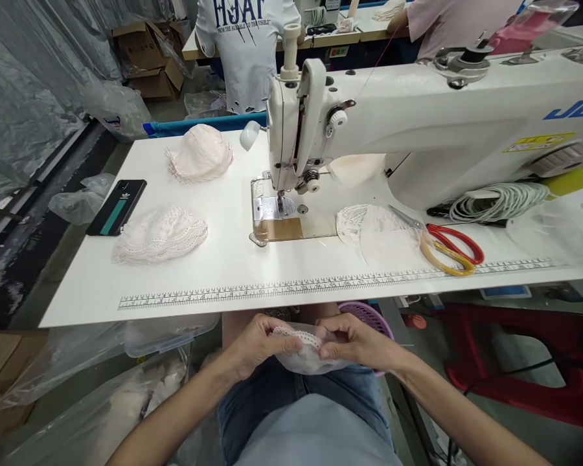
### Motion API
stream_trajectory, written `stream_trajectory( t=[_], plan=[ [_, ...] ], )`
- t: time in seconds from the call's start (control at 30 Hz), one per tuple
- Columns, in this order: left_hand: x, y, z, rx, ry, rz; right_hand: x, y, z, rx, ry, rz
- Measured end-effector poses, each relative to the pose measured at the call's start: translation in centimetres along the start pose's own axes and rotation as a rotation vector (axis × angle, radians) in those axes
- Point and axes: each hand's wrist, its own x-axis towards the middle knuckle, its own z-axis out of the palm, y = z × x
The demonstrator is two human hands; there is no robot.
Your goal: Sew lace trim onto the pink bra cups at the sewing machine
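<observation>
Over my lap, in front of the table edge, both hands grip a small white fabric piece with an eyelet-lace edge (pixel 308 359). My left hand (pixel 265 340) pinches its left end between thumb and fingers. My right hand (pixel 347 338) pinches the lace on the other side, thumb and forefinger close together. Above them stands a white sewing machine (pixel 418 97), its needle and presser foot over the metal plate (pixel 274 208). On the tabletop to the left lie a white eyelet-lace bonnet (pixel 160 234) and a pale pink bonnet-shaped piece (pixel 201 152).
Scissors with red and yellow handles (pixel 449 249) lie beside white lace pieces (pixel 379 230) on the right. A phone (pixel 117 207) rests near the left edge. A printed ruler (pixel 272 290) runs along the table front. A purple basket (pixel 366 316) is below. Two people sit beyond.
</observation>
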Motion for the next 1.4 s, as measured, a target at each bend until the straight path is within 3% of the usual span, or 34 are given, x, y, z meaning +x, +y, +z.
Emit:
stream_trajectory(
  t=[0.43, 0.57, 0.73, 1.0, 1.17, 1.4],
  plan=[
    [0.6, -0.5, 0.6, -0.185, -0.123, -0.103, -1.7, 1.1, -1.2, 0.112, -0.140, 0.003],
    [0.7, -0.3, 0.9, -0.133, -0.076, -0.080, -1.2, 0.9, -0.4, 0.070, -0.022, -0.057],
    [0.4, 0.3, 0.9, -0.008, -0.018, 0.061, -0.3, 0.5, 0.7, -0.033, 0.149, -0.095],
    [0.0, 0.4, 0.5, 0.028, -0.052, 0.052, -0.3, 0.2, 0.8, 0.048, 0.113, -0.045],
    [-0.7, 1.0, -0.3, 0.038, -0.154, 0.050, -0.4, 0.6, 0.5, 0.046, 0.112, -0.021],
    [-1.3, 0.7, -1.0, 0.043, -0.073, 0.061, -0.1, 1.1, 0.3, 0.027, 0.111, 0.037]
  ],
)
